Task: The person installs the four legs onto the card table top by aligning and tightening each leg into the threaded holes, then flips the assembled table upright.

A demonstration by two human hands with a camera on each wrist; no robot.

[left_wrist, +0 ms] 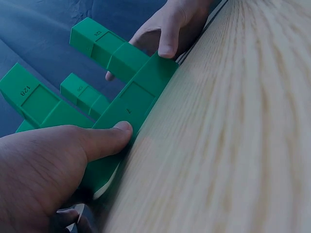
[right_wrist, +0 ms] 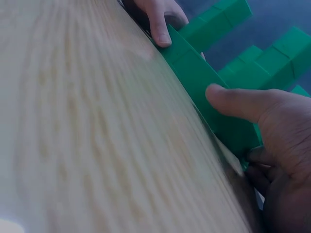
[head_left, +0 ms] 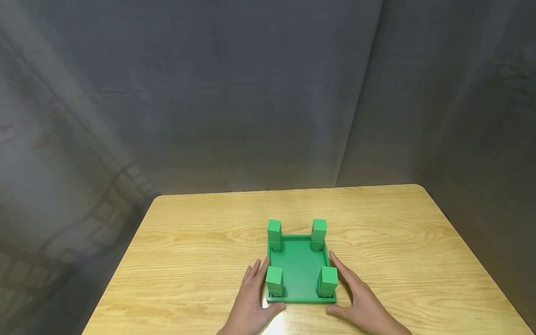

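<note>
A wooden surface (head_left: 201, 260) seen from above, with a grey curtain behind. At the near middle sits a green tray (head_left: 299, 270), square and shallow, with four green posts (head_left: 274, 234) standing upright, one at each corner.

The left hand (head_left: 251, 302) lies along the tray's left side, fingers fairly straight against the rim and thumb on the near edge. The right hand (head_left: 360, 300) mirrors it on the right side, fingers along the rim, thumb at the near right corner. Neither hand wraps around anything; both press flat against the tray.

The tray looks like hard moulded plastic: stiff, probably light, smooth enough to slide on the wood. The two side rims seem the safest hold (the posts may be loose blocks and could tip).

The left wrist view shows what the head view cannot: a thumb (left_wrist: 109, 138) pressed on the tray's near wall, and raised numbers on the posts. The right wrist view shows the right thumb (right_wrist: 233, 102) on that same wall.
</note>
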